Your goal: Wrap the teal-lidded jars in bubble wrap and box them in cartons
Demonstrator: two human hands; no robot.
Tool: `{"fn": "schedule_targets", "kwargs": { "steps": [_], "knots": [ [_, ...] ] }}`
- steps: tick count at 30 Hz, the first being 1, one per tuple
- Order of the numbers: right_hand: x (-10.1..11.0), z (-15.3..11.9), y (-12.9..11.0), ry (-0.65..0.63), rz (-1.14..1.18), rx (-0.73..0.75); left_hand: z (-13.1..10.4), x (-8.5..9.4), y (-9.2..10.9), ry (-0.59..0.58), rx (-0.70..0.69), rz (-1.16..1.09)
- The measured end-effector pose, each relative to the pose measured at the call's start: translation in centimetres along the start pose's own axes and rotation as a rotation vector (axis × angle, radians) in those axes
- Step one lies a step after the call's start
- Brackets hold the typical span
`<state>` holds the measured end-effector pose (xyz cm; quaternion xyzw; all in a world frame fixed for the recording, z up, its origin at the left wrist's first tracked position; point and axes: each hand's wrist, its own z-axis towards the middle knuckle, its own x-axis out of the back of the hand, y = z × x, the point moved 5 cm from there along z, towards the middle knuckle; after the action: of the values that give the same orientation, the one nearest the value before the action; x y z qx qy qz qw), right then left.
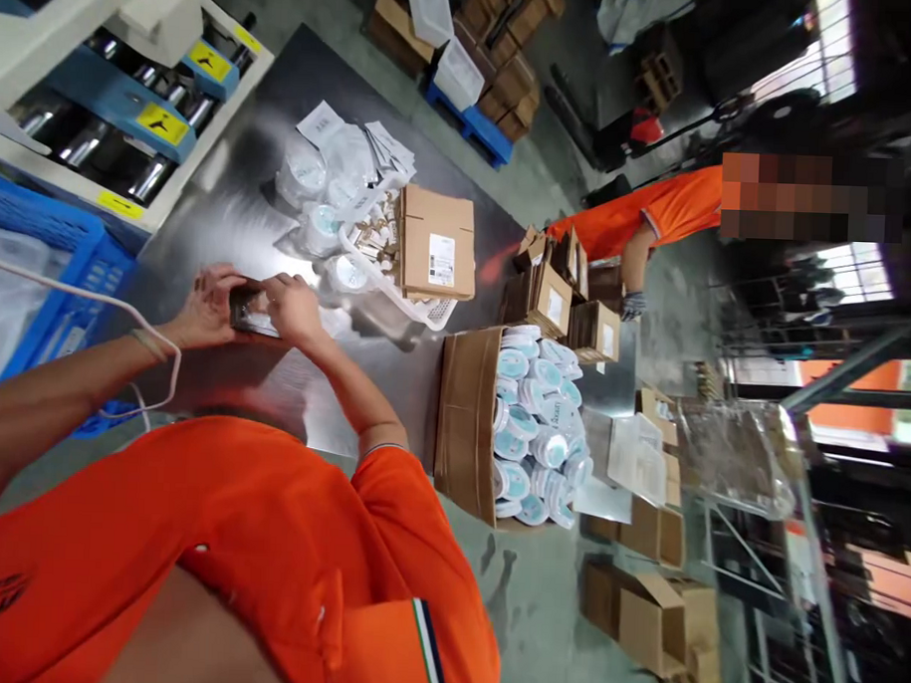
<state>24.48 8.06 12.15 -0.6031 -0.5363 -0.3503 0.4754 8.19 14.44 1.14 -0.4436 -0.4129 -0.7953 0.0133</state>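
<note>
My left hand [213,307] and my right hand [293,308] hold a small flat box-like thing [256,322] between them, low over the steel table. It has a dark brown edge and a pale, shiny face; its exact kind is not clear. Fingers of both hands curl around its two ends. Just beyond my right hand lie round tubs in clear plastic wrap [323,225]. Beside them, a white plastic basket [434,313] holds many small pieces, and a stack of flattened cardboard boxes [438,243] with a white label rests on it.
An open carton [468,422] full of round white-and-teal tubs [534,424] stands at my right. A co-worker in orange [639,213] is beyond folded cartons [547,295]. On the left are a roller conveyor [145,121], a blue crate [69,288] and a hanging white cable [149,326].
</note>
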Motion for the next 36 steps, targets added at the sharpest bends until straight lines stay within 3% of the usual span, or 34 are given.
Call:
{"fn": "schedule_targets", "kwargs": {
  "steps": [3, 5, 7, 9, 13, 16, 19, 22, 25, 28, 31, 36],
  "knots": [
    [-0.9, 1.5, -1.7, -0.064, 0.026, 0.118, -0.3, 0.3, 0.0, 0.098, 0.013, -0.021],
    [-0.3, 2.6, -0.6, -0.034, 0.035, 0.084, -0.4, 0.2, 0.2, 0.089, -0.013, -0.013],
    [1.6, 3.9, 3.2, 0.077, -0.012, -0.095, -0.6, 0.2, 0.3, 0.063, -0.046, 0.01],
    [4.3, 5.4, 8.5, 0.182, -0.083, -0.295, -0.9, 0.1, 0.2, 0.034, -0.064, 0.044],
    [8.2, 9.1, 17.5, 0.204, -0.157, -0.405, -1.4, 0.1, 0.2, -0.005, -0.088, 0.079],
    [9.0, 11.0, 20.1, 0.139, -0.156, -0.33, -1.6, 0.2, 0.5, 0.002, -0.113, 0.074],
    [8.9, 10.2, 19.2, 0.174, -0.115, -0.261, -1.6, 0.3, 0.6, 0.006, -0.081, 0.052],
    [6.8, 7.0, 17.0, 0.148, -0.077, -0.26, -1.3, 0.2, 0.4, 0.002, -0.016, 0.014],
    [2.0, 3.6, 15.0, -0.057, -0.007, -0.273, -1.0, 0.0, 0.2, -0.005, 0.027, -0.009],
    [-2.7, 2.1, 13.9, -0.212, 0.054, -0.29, -0.8, 0.0, 0.3, -0.007, 0.016, -0.02],
    [-5.2, 2.0, 13.5, -0.198, 0.08, -0.337, -0.6, 0.0, 0.5, -0.024, 0.001, -0.013],
    [-7.8, 0.7, 12.8, -0.126, 0.05, -0.61, -0.3, 0.3, 0.3, 0.005, 0.014, -0.055]
  ]
}}
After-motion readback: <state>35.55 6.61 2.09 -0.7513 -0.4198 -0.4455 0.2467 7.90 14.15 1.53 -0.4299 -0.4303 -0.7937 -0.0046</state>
